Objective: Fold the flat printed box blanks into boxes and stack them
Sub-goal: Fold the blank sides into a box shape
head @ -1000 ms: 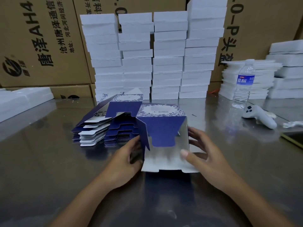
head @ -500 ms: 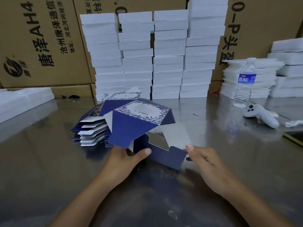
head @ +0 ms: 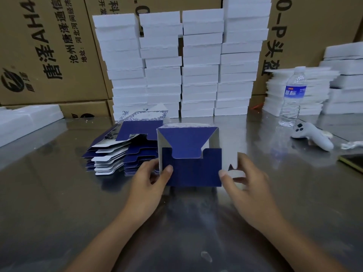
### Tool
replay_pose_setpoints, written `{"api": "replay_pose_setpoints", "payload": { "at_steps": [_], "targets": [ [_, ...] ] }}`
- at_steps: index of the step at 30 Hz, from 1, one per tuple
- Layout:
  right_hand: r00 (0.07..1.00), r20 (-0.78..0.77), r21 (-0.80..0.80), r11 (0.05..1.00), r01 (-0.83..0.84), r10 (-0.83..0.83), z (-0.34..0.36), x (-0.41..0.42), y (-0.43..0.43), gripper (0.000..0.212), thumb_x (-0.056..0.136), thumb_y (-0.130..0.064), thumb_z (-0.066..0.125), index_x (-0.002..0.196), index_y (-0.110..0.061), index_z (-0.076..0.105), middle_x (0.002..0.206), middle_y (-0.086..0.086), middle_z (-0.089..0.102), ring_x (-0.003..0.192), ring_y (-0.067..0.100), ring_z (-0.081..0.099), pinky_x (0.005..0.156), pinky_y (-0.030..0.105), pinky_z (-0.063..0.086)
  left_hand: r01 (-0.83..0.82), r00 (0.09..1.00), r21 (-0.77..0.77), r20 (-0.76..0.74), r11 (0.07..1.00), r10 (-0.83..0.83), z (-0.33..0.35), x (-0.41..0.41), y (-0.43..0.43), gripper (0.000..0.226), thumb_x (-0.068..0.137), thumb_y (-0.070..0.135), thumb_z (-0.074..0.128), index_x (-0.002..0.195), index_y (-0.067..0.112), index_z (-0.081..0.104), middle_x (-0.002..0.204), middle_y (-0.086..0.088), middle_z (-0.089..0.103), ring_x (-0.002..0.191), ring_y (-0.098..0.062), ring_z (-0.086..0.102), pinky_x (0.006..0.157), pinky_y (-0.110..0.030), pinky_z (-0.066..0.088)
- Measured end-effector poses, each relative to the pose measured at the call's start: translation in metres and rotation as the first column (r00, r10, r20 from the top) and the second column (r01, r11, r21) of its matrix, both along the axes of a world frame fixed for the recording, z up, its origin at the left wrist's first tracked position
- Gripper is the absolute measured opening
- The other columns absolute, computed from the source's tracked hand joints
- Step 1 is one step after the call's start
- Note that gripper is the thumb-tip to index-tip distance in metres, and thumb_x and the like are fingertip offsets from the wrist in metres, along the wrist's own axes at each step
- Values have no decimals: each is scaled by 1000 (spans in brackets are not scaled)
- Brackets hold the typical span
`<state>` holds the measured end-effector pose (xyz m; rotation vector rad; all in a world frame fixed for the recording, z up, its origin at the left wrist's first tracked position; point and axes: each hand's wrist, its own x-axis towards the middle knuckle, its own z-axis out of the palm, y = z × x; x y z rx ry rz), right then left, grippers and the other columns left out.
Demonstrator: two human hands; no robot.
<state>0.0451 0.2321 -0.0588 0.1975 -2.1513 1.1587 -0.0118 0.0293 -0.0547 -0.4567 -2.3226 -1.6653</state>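
A half-folded blue printed box (head: 192, 165) stands upright on the steel table, its blue flaps facing me and one tucked behind a notched front panel. My left hand (head: 151, 181) grips its lower left edge, thumb on the blue front. My right hand (head: 243, 179) holds the right side, thumb at the lower right corner, fingers curled around a white side flap. Just left of the box lies a fanned pile of flat blue-and-white box blanks (head: 117, 152).
Four tall stacks of white boxes (head: 176, 63) stand at the back against brown cartons (head: 43, 50). To the right are a water bottle (head: 292, 99), a white controller (head: 312, 136), a dark phone (head: 353, 161) and more white stacks (head: 306, 91). White foam pieces (head: 25, 120) lie far left.
The box was tilted and partly open half a second ago; now it stands upright and squared, with the blue flaps folded in. Both hands have moved to its lower corners.
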Motion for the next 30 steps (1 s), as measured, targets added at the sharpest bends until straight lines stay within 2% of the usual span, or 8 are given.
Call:
{"api": "replay_pose_setpoints", "payload": {
  "at_steps": [5, 8, 12, 16, 19, 21, 26, 30],
  "targets": [
    [948, 230, 107, 974, 200, -220, -6, -2, -8, 34, 82, -55, 49, 104, -34, 35, 100, -18, 50, 85, 5, 54, 71, 29, 45, -102, 994, 27, -26, 994, 103, -4, -1, 8, 14, 94, 22, 55, 83, 16, 62, 82, -9, 66, 74, -20, 59, 55, -14, 37],
    [887, 323, 171, 942, 288, -330, -7, -6, -12, 48, 85, -60, 38, 77, -14, 48, 74, -3, 57, 71, 20, 56, 64, 34, 43, -129, 992, 53, -2, 990, 130, -4, 1, 14, 12, 93, 20, 56, 81, 19, 61, 81, -5, 68, 76, -16, 62, 64, -25, 46],
    [885, 442, -109, 970, 217, -148, -2, -13, -6, 58, 92, -49, 47, 47, -13, 49, 39, -7, 51, 44, 11, 50, 54, 29, 39, -138, 990, 112, 48, 984, 133, -3, 3, 24, 13, 90, 13, 61, 82, 22, 56, 75, 4, 60, 57, 4, 55, 52, -8, 40],
    [906, 420, -362, 907, 214, -47, 0, -20, 1, 50, 93, -38, 53, 49, -14, 51, 35, -7, 47, 33, 4, 38, 50, 26, 34, -106, 957, 286, 289, 952, 20, -1, 5, 42, 18, 90, 14, 62, 93, 22, 47, 92, -3, 62, 63, -4, 61, 58, -14, 49],
    [899, 439, -422, 882, 211, -5, 3, -23, 3, 48, 94, -33, 54, 50, -12, 50, 34, -6, 45, 33, 4, 37, 48, 23, 34, -77, 875, 387, 468, 919, -124, 9, 7, 50, 6, 96, 18, 53, 93, 12, 51, 80, -10, 67, 51, -13, 63, 51, -20, 53],
    [884, 466, -455, 863, 221, 20, 6, -26, 4, 47, 94, -32, 54, 52, -12, 51, 35, -6, 46, 32, 4, 38, 44, 19, 35, -28, 824, 435, 520, 900, -225, 12, 7, 52, 16, 98, 16, 49, 96, 2, 56, 64, -12, 69, 47, -13, 64, 49, -20, 54],
    [883, 470, -533, 802, 272, 13, 10, -33, -4, 42, 94, -29, 53, 56, -11, 53, 36, -3, 49, 31, 5, 41, 43, 19, 37, -32, 812, 475, 526, 879, -255, 14, 6, 59, 14, 98, 7, 48, 105, -3, 54, 56, -10, 61, 40, -10, 56, 43, -17, 49],
    [885, 463, -504, 835, 220, 46, 4, -39, -18, 40, 96, -29, 49, 60, -12, 55, 36, -4, 50, 33, 5, 45, 48, 23, 38, -14, 847, 489, 469, 872, -250, 6, 1, 59, 18, 97, 8, 49, 111, -4, 53, 51, -7, 61, 42, -12, 56, 43, -19, 47]
  ]
}}
